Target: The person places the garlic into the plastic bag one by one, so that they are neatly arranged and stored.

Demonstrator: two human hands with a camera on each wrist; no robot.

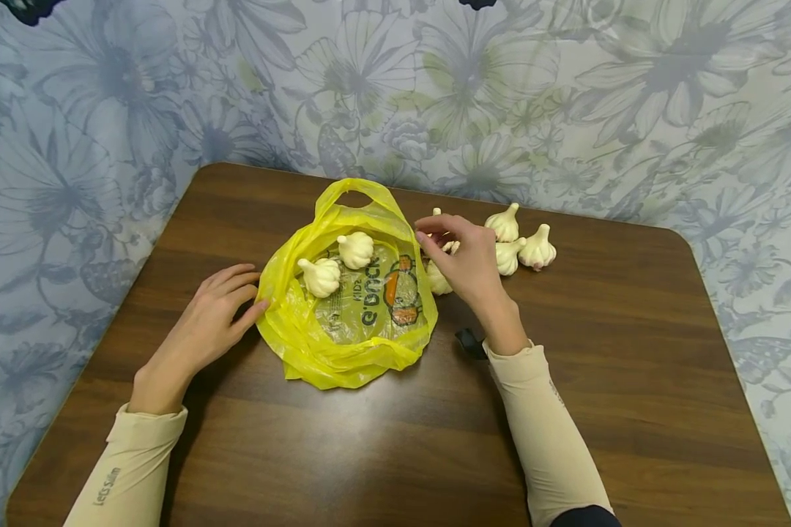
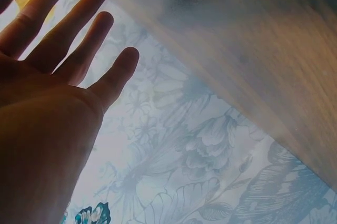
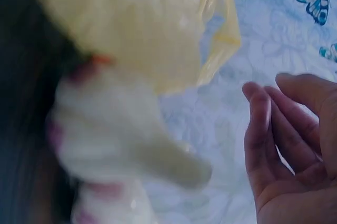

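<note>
A yellow plastic bag (image 1: 343, 369) with a cartoon print lies opened out on the table, its mouth facing up. Inside it are two garlic bulbs, one nearer the left (image 1: 321, 278) and one farther back (image 1: 356, 250). My left hand (image 1: 214, 322) rests at the bag's left rim, fingers extended and spread. Over the bag's right edge, my right hand (image 1: 468, 263) hovers by loose garlic bulbs (image 1: 537, 249). The right wrist view shows that hand's fingers (image 3: 258, 113) loosely bent and holding nothing, with a blurred garlic bulb (image 3: 110, 129) beside the bag.
Several garlic bulbs are grouped on the wooden table (image 1: 633, 351) right of the bag, partly behind my right hand. A small black item (image 1: 469, 344) shows beside my right wrist. Flower-patterned covering (image 1: 474, 95) rises behind the table.
</note>
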